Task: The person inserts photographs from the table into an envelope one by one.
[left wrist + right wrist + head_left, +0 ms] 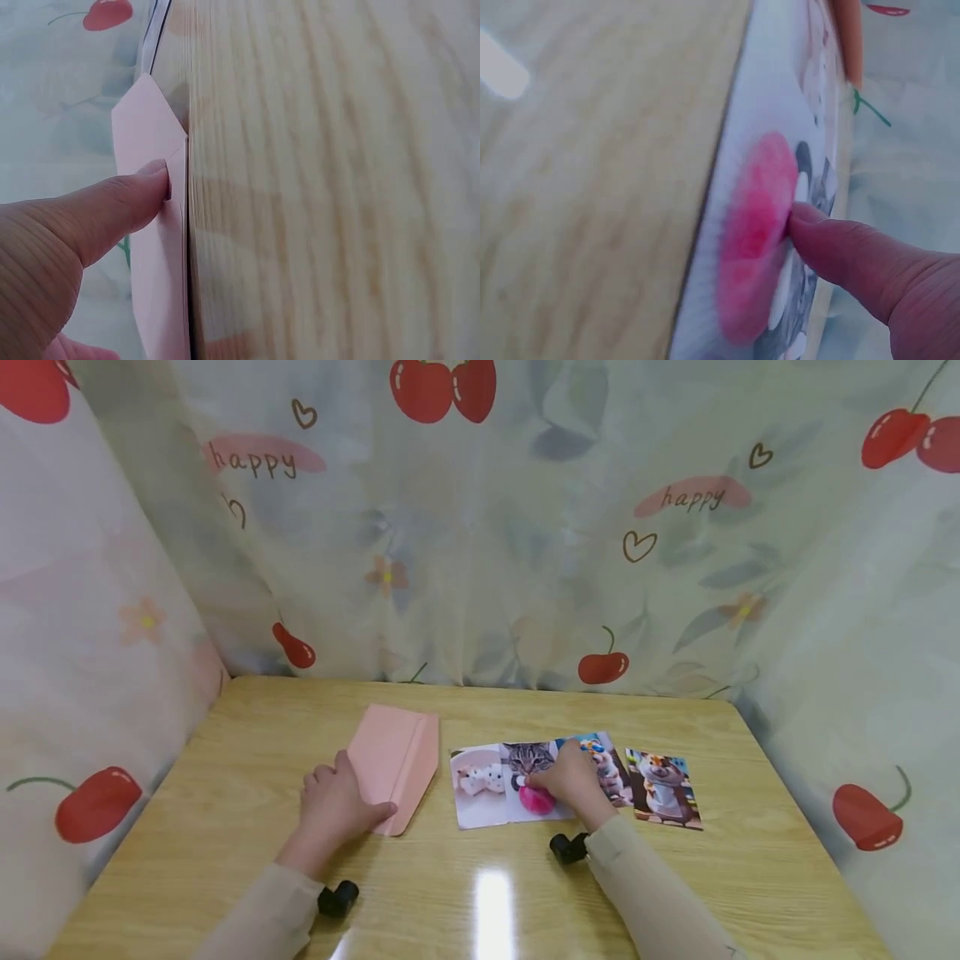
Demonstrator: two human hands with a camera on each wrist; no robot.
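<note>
My left hand (333, 802) grips a pink paper envelope (386, 752), whose flap is on the right. Its thumb (124, 199) lies on the envelope by the flap's fold; the other fingers are at the left edge, mostly hidden. My right hand (573, 781) rests over a photo card of a cat with a pink ball (536, 800), thumb on the picture and index finger reaching toward the far edge. Left of it overlaps a card with white hamsters (476, 785); to the right lies a hamster card (611, 777), partly under the hand.
Apart from that row, another hamster card (663, 789) lies at the right on the wooden table (420, 893). A curtain with cherries (465, 568) encloses the back and sides. Black wrist cameras (339, 899) sit at both cuffs.
</note>
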